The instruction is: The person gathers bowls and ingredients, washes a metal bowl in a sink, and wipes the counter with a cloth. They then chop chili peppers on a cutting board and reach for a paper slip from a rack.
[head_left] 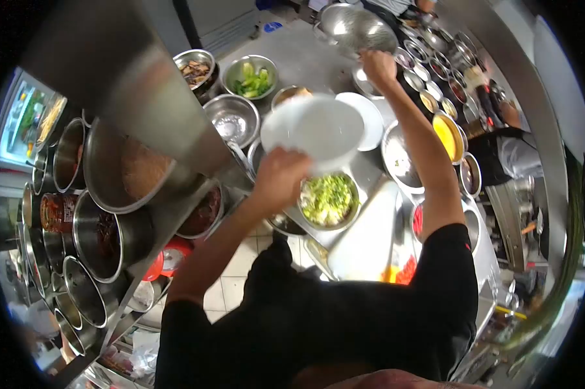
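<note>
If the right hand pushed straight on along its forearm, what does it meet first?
The large metal bowl most likely: the right hand appears right at its near rim, though depth leaves actual contact unclear.

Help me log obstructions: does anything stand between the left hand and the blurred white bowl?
Nothing visible does: the left hand appears to grip the white bowl by its near edge. A white plate lies beyond, not between them.

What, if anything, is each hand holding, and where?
Left hand: white bowl, by its near rim. Right hand: large metal bowl, apparently by its near rim.
</note>
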Demonstrator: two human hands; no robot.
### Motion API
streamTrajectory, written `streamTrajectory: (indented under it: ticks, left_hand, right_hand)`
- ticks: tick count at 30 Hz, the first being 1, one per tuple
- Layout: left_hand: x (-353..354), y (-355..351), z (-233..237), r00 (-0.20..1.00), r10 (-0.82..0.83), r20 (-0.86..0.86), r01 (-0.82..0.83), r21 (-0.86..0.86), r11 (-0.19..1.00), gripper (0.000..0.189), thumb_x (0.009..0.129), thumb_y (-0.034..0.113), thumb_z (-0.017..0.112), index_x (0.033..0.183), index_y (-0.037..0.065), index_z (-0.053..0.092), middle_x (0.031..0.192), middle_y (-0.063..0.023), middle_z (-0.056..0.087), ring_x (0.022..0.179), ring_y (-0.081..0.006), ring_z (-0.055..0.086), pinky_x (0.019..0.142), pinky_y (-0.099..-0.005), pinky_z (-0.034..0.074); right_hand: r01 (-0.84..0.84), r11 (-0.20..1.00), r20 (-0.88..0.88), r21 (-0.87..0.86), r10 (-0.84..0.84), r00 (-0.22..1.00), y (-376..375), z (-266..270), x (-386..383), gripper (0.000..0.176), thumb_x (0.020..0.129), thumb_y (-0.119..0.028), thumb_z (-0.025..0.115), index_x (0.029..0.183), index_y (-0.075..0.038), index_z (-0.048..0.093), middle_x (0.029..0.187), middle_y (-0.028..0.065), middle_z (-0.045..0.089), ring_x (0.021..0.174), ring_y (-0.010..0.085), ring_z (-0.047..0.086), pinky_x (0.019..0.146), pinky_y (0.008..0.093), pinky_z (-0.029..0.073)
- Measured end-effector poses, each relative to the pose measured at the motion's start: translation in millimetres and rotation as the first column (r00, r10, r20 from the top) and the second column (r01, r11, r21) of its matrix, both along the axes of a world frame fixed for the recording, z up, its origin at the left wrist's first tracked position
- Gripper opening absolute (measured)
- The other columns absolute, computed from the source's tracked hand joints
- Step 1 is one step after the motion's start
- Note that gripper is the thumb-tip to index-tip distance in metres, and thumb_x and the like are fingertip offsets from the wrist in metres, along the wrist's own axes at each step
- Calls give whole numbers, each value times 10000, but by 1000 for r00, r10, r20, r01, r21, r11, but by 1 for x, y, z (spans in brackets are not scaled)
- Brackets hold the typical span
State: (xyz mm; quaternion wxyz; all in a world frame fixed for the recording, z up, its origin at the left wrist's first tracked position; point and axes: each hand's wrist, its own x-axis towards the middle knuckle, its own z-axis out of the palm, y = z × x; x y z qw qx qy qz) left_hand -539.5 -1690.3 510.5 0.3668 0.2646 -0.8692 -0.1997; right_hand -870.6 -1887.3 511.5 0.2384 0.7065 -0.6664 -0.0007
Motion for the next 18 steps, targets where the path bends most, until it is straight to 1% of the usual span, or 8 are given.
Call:
streamTrajectory:
  ticks: [5,6,7,8,10,11,14,18]
  left_hand:
    - [-91,-91,-7,964,241,-115,-244,-15,970,190,672,51,629,862,58,632,780,-152,640,738,-336,603,694,-436,431]
    - [-113,-120,-20,957,268,-112,-256,107,961,180,675,70,625,854,68,638,777,-148,645,746,-334,612,689,-440,432]
    - [-132,-140,-24,915,355,-191,-375,-80,924,159,680,66,598,833,78,638,763,-147,645,749,-329,616,703,-434,434]
    - [-151,-165,-34,909,375,-184,-397,-105,912,152,675,58,578,815,80,632,773,-147,648,759,-324,621,702,-431,441]
    - [-173,-205,-45,915,401,35,-402,11,916,292,684,61,574,965,107,637,864,-170,647,829,-350,614,764,-440,463]
    - [-181,-229,-65,911,413,-16,-413,-68,908,299,684,53,553,966,119,629,867,-165,650,826,-353,615,767,-437,466]
    - [-194,-289,-105,875,404,266,-355,-214,910,279,735,59,523,980,135,632,921,-122,655,909,-303,612,807,-467,428]
    - [-193,-277,-118,828,408,384,-367,-177,913,234,743,65,546,953,124,630,918,-123,659,916,-279,620,799,-449,426]
  right_hand:
    - [96,994,125,-56,-88,988,154,56,-51,130,815,-231,559,827,-105,592,739,124,630,693,339,618,603,440,476]
    - [78,994,174,-77,-64,983,191,64,-52,119,810,-220,564,811,-102,585,734,125,624,699,344,609,620,446,469]
    - [108,993,174,-55,-97,980,225,70,-51,126,806,-212,572,806,-86,573,745,136,622,711,356,600,630,457,462]
    - [164,986,179,-13,-159,971,261,77,-46,135,811,-207,571,794,-73,566,738,152,613,712,363,593,624,468,455]
    - [200,979,80,-36,-196,977,331,78,-42,98,809,-159,567,753,-80,572,670,155,582,655,355,581,603,464,453]
    - [282,958,118,-47,-276,954,364,83,-28,65,783,-118,565,728,-84,572,644,142,567,643,343,577,591,444,458]
    - [296,954,164,-53,-284,945,456,87,-6,68,681,-18,543,670,-85,547,599,109,538,586,296,538,576,405,416]
    - [460,888,167,-6,-453,876,536,91,32,115,694,24,526,732,-71,578,637,71,551,630,236,548,627,342,406]
